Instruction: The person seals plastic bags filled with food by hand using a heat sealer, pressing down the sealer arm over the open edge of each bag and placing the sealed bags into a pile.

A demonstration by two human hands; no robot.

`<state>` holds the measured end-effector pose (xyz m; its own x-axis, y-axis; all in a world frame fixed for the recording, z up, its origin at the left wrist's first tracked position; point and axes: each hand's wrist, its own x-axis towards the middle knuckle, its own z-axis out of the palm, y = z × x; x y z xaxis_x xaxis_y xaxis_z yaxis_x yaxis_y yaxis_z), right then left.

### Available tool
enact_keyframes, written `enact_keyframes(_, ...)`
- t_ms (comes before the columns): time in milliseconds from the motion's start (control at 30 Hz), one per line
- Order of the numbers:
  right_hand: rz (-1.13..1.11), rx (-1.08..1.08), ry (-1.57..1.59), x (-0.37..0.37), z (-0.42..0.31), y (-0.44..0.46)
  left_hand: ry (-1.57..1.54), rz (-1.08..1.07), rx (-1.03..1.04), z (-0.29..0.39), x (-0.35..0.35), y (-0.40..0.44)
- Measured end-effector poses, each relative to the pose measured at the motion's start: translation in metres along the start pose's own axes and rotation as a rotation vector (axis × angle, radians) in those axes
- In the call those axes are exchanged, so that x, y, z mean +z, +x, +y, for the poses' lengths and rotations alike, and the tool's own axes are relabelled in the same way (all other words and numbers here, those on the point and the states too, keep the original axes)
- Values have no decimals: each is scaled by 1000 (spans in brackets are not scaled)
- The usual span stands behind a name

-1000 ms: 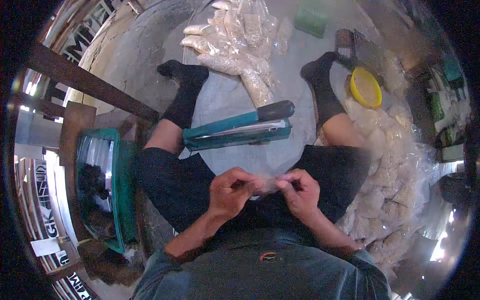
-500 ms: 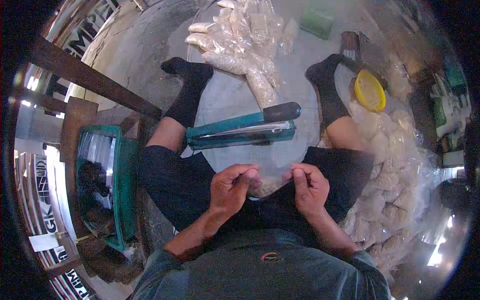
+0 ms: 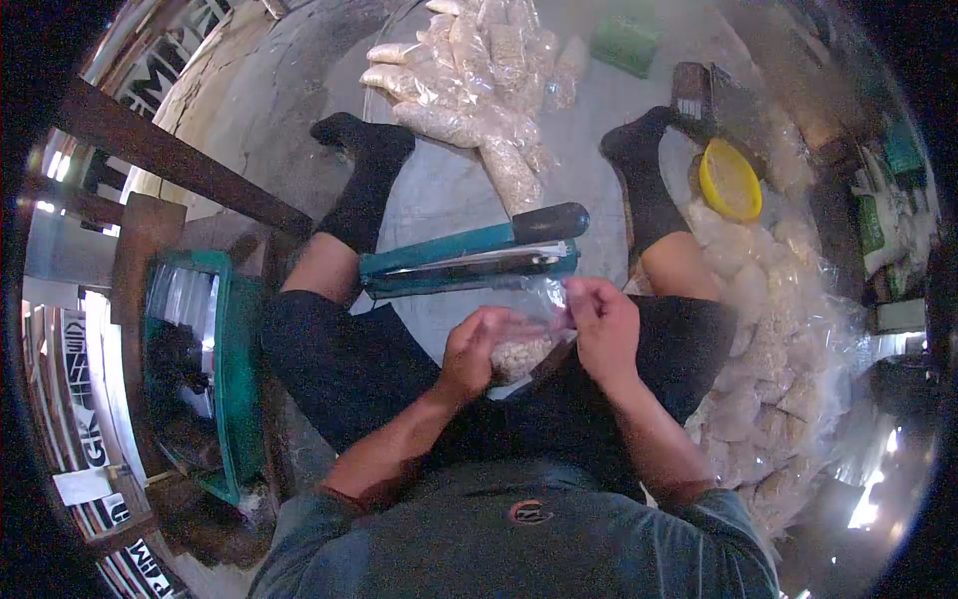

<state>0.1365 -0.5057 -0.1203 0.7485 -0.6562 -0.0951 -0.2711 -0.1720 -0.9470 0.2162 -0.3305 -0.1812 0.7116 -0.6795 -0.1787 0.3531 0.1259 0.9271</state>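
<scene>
Low between my thighs is a clear plastic bag (image 3: 521,359) with pale, small pieces in its lower part. My left hand (image 3: 471,351) is closed on the bag's left side, its fingers slightly blurred. At the upper right of the bag, my right hand (image 3: 607,327) pinches the clear film between thumb and fingers. Just beyond both hands lies a teal hand-held bag sealer (image 3: 439,262) with a black grip, its long jaws running left to right. Neither hand touches it.
Filled clear bags (image 3: 469,80) lie heaped beyond my feet. More filled bags (image 3: 768,369) crowd my right side, below a yellow bowl (image 3: 730,180). A green crate (image 3: 235,379) and a wooden beam (image 3: 190,160) stand on the left. A green object (image 3: 627,45) lies at the back.
My right hand has risen and moved slightly left, lifting the bag's film. My left hand has turned against the bag's side and risen slightly. The view has shifted a little.
</scene>
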Motion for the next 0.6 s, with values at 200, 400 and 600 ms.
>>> enact_keyframes(200, -127, 109, -125, 40, 61, 62, 83, 292, -52, -10, -12, 25)
enact_keyframes(400, -116, -200, -390, 71, 95, 98, -260, 339, -221, -39, -35, 50)
enact_keyframes(600, -73, -134, -466, 74, 97, 99, -313, 306, -323, -58, -46, 65)
